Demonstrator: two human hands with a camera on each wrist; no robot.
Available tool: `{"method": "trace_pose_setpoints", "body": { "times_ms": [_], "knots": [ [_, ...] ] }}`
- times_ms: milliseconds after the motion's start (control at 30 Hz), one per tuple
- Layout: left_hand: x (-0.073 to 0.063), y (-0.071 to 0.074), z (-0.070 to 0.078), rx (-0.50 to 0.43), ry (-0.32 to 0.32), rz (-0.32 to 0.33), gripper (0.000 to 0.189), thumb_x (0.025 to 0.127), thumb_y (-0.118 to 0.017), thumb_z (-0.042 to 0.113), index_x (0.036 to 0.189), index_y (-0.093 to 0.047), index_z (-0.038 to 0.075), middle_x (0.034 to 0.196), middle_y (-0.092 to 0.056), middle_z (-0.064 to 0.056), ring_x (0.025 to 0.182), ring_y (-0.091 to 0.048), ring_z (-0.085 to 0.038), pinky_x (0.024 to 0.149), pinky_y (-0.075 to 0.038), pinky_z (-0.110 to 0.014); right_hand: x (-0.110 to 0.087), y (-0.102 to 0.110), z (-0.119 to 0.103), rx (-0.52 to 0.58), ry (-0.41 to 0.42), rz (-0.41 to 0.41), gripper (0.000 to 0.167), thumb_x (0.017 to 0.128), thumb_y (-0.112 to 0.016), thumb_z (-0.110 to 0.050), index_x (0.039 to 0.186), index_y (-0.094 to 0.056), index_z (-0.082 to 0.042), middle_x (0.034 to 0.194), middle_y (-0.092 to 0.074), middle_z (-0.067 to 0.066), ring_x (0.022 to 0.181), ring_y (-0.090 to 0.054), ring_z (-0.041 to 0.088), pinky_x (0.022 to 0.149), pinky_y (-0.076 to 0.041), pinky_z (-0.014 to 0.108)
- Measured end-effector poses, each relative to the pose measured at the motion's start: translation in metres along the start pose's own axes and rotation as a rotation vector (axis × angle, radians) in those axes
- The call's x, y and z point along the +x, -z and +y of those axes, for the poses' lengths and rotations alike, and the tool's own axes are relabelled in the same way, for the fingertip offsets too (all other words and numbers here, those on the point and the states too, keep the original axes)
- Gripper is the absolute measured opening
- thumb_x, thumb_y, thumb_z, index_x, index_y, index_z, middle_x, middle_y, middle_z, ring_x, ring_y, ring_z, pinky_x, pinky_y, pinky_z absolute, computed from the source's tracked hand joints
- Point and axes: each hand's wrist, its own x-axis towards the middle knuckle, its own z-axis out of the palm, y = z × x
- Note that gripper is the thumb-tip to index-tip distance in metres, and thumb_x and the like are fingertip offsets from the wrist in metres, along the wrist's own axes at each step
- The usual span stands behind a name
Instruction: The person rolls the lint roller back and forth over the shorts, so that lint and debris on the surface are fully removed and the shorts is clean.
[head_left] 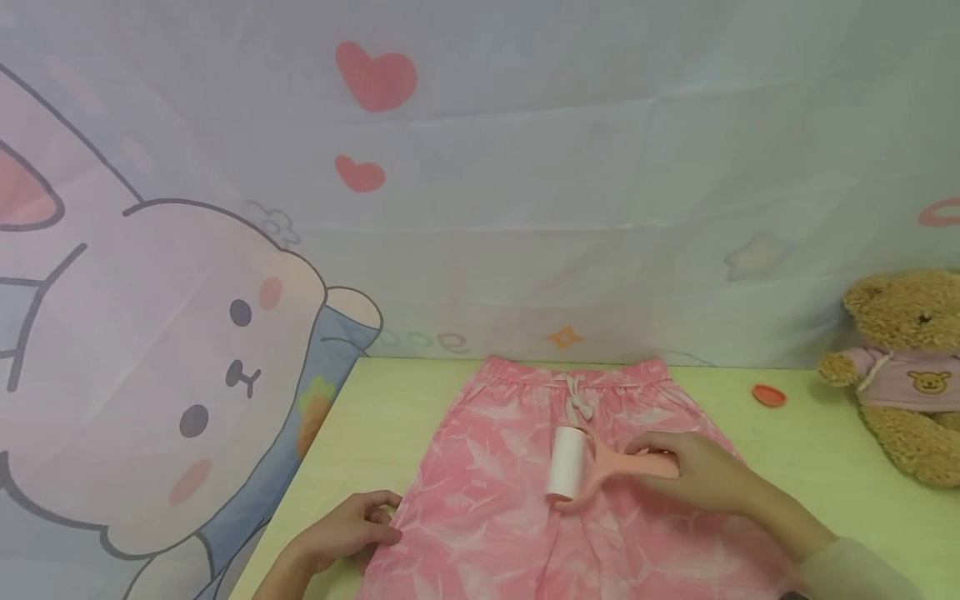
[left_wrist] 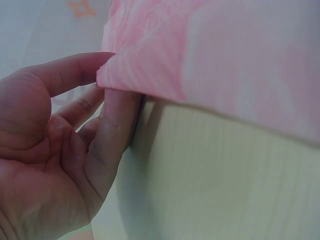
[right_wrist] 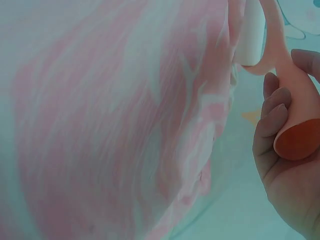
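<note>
Pink shorts (head_left: 480, 467) with a white leaf-like print and a drawstring waist lie spread on the table, waistband toward the wall. My right hand (head_left: 693, 471) grips the peach handle of a lint roller (head_left: 567, 463), whose white roll lies over the front of the shorts, below the drawstring. The handle's orange-red open end shows in the right wrist view. At the left edge of the shorts, my left hand (head_left: 348, 529) pinches the fabric between thumb and fingers; the left wrist view shows the edge (left_wrist: 145, 75) slightly lifted off the table.
A small red oval cap (head_left: 769, 395) lies on the pale yellow table (head_left: 412, 392) right of the waistband. A teddy bear (head_left: 915, 375) in a pink top sits at the right edge. Behind the table hangs a cloth (head_left: 525, 183) printed with a rabbit and hearts.
</note>
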Motion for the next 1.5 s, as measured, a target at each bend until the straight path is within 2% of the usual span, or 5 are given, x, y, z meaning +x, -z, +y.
{"method": "trace_pose_setpoints", "body": {
  "times_ms": [400, 733, 1167, 1333, 1500],
  "knots": [
    [-0.002, 0.001, 0.000, 0.004, -0.002, 0.007, 0.035, 0.092, -0.074, 0.009, 0.124, -0.064, 0.001, 0.080, -0.063, -0.003, 0.060, -0.057, -0.011, 0.055, -0.048, -0.026, -0.002, 0.003, 0.004, 0.005, 0.016, 0.001, 0.019, 0.093, -0.079, -0.041, 0.110, -0.071, -0.041, 0.097, -0.069, -0.022, 0.082, -0.059, 0.003, 0.075, -0.049, 0.028],
    [-0.005, -0.001, -0.001, 0.006, -0.003, 0.021, 0.035, 0.091, -0.075, 0.008, 0.124, -0.064, 0.001, 0.079, -0.061, -0.002, 0.058, -0.054, -0.010, 0.053, -0.047, -0.026, 0.020, -0.020, -0.003, 0.030, 0.018, -0.017, 0.021, 0.093, -0.077, -0.048, 0.112, -0.070, -0.043, 0.099, -0.067, -0.024, 0.087, -0.060, 0.003, 0.079, -0.051, 0.029],
    [-0.007, -0.001, 0.000, -0.005, -0.017, 0.019, 0.036, 0.091, -0.075, 0.008, 0.124, -0.064, 0.000, 0.078, -0.060, -0.001, 0.056, -0.052, -0.009, 0.052, -0.045, -0.025, 0.053, -0.048, -0.029, 0.040, 0.003, -0.040, 0.026, 0.091, -0.075, -0.056, 0.113, -0.071, -0.042, 0.101, -0.068, -0.022, 0.091, -0.063, 0.003, 0.081, -0.052, 0.034],
    [-0.008, -0.002, 0.002, 0.002, -0.028, 0.023, 0.034, 0.091, -0.076, 0.008, 0.122, -0.065, 0.000, 0.079, -0.061, -0.002, 0.060, -0.054, -0.011, 0.055, -0.046, -0.026, 0.065, -0.061, -0.044, 0.069, 0.030, -0.060, 0.020, 0.093, -0.076, -0.047, 0.111, -0.072, -0.038, 0.094, -0.067, -0.022, 0.078, -0.058, 0.004, 0.074, -0.050, 0.031],
    [-0.007, -0.003, 0.004, 0.016, -0.035, 0.027, 0.032, 0.091, -0.076, 0.008, 0.120, -0.066, 0.001, 0.079, -0.062, -0.002, 0.062, -0.054, -0.012, 0.056, -0.046, -0.026, 0.077, -0.073, -0.056, 0.054, 0.047, -0.063, 0.019, 0.092, -0.076, -0.039, 0.111, -0.072, -0.036, 0.092, -0.067, -0.022, 0.078, -0.059, 0.003, 0.076, -0.050, 0.031]
  ]
}}
